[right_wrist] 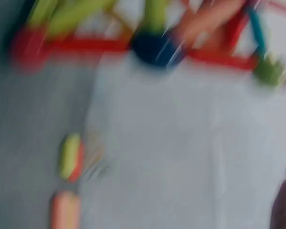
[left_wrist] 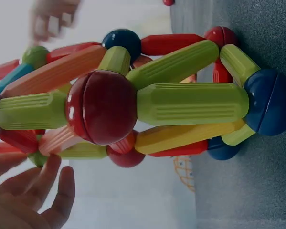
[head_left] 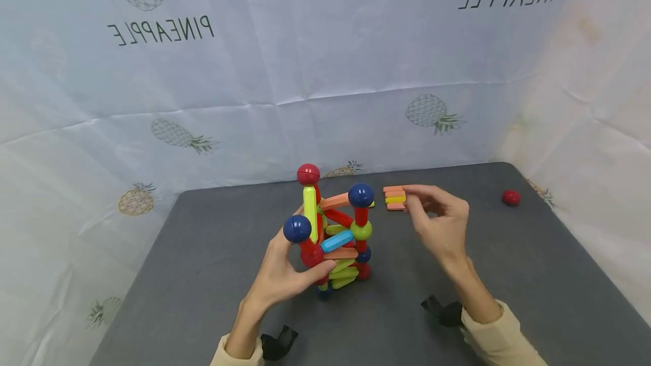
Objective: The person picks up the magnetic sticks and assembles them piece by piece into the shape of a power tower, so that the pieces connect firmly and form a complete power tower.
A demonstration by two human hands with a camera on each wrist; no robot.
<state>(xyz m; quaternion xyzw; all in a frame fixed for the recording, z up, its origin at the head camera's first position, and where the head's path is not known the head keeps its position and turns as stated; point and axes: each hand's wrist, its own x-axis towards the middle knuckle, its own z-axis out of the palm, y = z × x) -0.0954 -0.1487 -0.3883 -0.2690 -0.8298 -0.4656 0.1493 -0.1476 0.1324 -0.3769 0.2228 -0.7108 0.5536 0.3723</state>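
Note:
A tower of magnetic rods and balls (head_left: pixel 337 242) stands upright on the dark table, with red, green, blue and orange rods between red, blue and green balls. My left hand (head_left: pixel 287 275) grips its left side, thumb across the front, other fingers behind. In the left wrist view, those fingers (left_wrist: pixel 49 188) touch an orange rod near a green ball. My right hand (head_left: pixel 439 219) is raised right of the tower, fingers bent and thumb close to the index finger; I see nothing held. Beyond its fingertips in the head view lie orange and yellow rods (head_left: pixel 394 199).
A lone red ball (head_left: pixel 511 197) lies toward the table's right edge. The grey table (head_left: pixel 203 264) meets a white cloth (head_left: pixel 315 66) with pineapple prints at its back. A few loose rods (right_wrist: pixel 66 210) show blurred in the right wrist view.

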